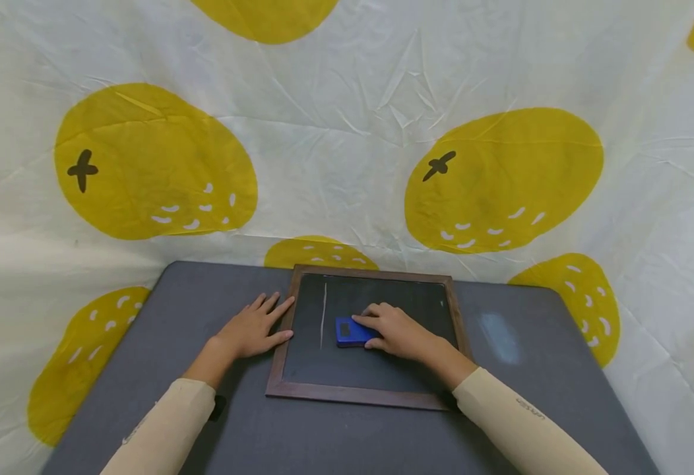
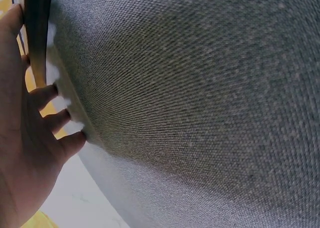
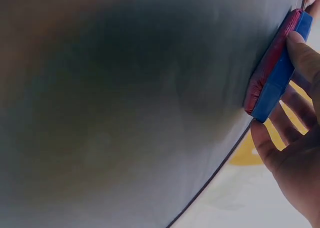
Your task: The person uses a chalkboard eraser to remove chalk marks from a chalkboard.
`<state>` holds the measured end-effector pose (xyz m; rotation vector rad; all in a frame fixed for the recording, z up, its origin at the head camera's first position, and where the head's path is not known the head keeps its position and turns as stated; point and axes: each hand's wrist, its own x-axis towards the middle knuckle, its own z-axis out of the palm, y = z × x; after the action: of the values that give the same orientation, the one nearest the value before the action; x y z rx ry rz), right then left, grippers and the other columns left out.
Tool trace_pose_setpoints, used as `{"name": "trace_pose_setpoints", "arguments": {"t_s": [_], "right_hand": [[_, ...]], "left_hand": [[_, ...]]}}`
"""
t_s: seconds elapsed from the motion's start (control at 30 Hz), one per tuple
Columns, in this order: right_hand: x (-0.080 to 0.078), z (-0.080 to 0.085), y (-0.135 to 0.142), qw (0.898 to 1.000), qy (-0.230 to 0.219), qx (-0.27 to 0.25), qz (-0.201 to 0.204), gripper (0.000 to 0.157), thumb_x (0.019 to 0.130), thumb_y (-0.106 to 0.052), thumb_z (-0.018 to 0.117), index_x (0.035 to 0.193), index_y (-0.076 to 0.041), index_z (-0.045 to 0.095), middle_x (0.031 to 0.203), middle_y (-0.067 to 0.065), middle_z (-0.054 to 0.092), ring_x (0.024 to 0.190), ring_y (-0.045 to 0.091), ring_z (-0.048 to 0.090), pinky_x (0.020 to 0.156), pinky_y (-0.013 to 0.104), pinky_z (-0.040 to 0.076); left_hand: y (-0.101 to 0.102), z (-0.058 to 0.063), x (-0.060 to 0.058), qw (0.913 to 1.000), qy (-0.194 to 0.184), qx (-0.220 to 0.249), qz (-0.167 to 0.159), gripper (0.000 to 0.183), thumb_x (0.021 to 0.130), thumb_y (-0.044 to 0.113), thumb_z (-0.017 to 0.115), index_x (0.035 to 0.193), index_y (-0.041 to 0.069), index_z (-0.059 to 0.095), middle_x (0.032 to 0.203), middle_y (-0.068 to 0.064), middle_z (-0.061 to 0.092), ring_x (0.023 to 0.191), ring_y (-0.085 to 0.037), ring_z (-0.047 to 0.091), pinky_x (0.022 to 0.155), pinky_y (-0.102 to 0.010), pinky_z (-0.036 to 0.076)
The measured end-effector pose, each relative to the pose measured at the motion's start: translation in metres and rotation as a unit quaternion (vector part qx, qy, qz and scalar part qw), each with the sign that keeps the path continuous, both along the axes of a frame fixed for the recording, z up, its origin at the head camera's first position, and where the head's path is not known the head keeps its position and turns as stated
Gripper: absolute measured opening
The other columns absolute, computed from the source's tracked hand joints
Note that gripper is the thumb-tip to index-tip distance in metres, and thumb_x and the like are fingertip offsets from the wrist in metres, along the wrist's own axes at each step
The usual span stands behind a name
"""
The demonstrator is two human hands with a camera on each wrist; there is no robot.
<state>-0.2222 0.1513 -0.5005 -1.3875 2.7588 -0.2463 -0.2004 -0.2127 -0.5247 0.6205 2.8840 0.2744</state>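
A chalkboard (image 1: 359, 373) in a brown wooden frame lies on the dark grey table. My right hand (image 1: 403, 332) grips a blue chalkboard eraser (image 1: 347, 335) near the board's middle. In the right wrist view, the eraser's red pad (image 3: 267, 70) faces the board, and the thumb and fingers hold its blue back. One thin white chalk line (image 1: 323, 316) runs up the board, left of the eraser. With fingers spread, my left hand (image 1: 254, 328) rests on the table, its thumb and index finger touching the left side of the frame (image 2: 37, 32).
The table (image 1: 347, 435) has rounded far corners. A pale chalky smudge (image 1: 499, 338) marks it right of the board. Behind hangs a white cloth (image 1: 335, 165) with large yellow fruit prints, close to the table's far edge. A small white mark (image 1: 441, 304) shows at the board's upper right.
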Motion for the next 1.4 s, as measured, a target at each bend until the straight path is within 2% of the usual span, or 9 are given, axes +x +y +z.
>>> {"name": "trace_pose_setpoints", "arguments": {"t_s": [0.27,0.53,0.8,1.03,1.27,1.4], "right_hand": [[0.037,0.003,0.004,1.0,-0.002,-0.006,0.02,0.063,0.094,-0.04,0.075,0.149,-0.013,0.058,0.13,0.006,0.064,0.106,0.021,0.058,0.089,0.04,0.053],[0.056,0.002,0.004,0.999,-0.022,-0.002,0.031,0.064,0.096,-0.043,0.072,0.151,-0.014,0.056,0.132,0.004,0.062,0.106,0.018,0.056,0.092,0.037,0.052],[0.058,0.001,-0.004,0.999,-0.017,-0.001,0.04,0.064,0.097,-0.044,0.071,0.151,-0.013,0.056,0.131,0.003,0.061,0.102,0.015,0.053,0.089,0.032,0.051],[0.057,0.008,-0.031,0.998,-0.022,0.026,0.062,0.063,0.1,-0.046,0.066,0.153,-0.016,0.053,0.134,0.002,0.06,0.104,0.015,0.054,0.09,0.03,0.05],[0.05,0.014,-0.056,0.995,0.01,0.036,0.091,0.063,0.1,-0.051,0.063,0.152,-0.016,0.055,0.131,0.001,0.061,0.101,0.014,0.055,0.088,0.028,0.052],[0.047,0.019,-0.067,0.994,0.011,0.053,0.092,0.064,0.1,-0.052,0.062,0.153,-0.016,0.054,0.133,0.003,0.06,0.103,0.015,0.057,0.091,0.03,0.052]], "left_hand": [[0.0,-0.002,-0.001,1.0,0.005,-0.003,-0.002,0.079,0.104,0.064,0.044,0.167,0.023,0.022,0.169,-0.021,0.026,0.153,-0.052,0.024,0.116,-0.071,0.03],[-0.001,-0.006,-0.001,1.0,0.008,-0.001,-0.001,0.078,0.104,0.065,0.042,0.167,0.024,0.022,0.169,-0.021,0.026,0.154,-0.052,0.024,0.116,-0.072,0.03],[0.0,-0.005,-0.001,1.0,0.007,-0.003,0.0,0.075,0.106,0.061,0.043,0.167,0.023,0.023,0.169,-0.021,0.026,0.153,-0.051,0.024,0.115,-0.072,0.031],[0.001,-0.002,-0.003,0.9999,0.002,-0.009,0.008,0.075,0.106,0.061,0.042,0.167,0.023,0.022,0.169,-0.02,0.026,0.154,-0.05,0.024,0.116,-0.07,0.031],[0.003,0.003,-0.003,0.9997,-0.013,-0.013,0.017,0.075,0.106,0.061,0.043,0.167,0.025,0.02,0.17,-0.019,0.025,0.155,-0.049,0.023,0.118,-0.069,0.03],[0.006,0.008,-0.003,0.9996,-0.018,-0.016,0.017,0.073,0.107,0.059,0.043,0.167,0.024,0.021,0.169,-0.02,0.026,0.154,-0.05,0.024,0.117,-0.069,0.031]]}}
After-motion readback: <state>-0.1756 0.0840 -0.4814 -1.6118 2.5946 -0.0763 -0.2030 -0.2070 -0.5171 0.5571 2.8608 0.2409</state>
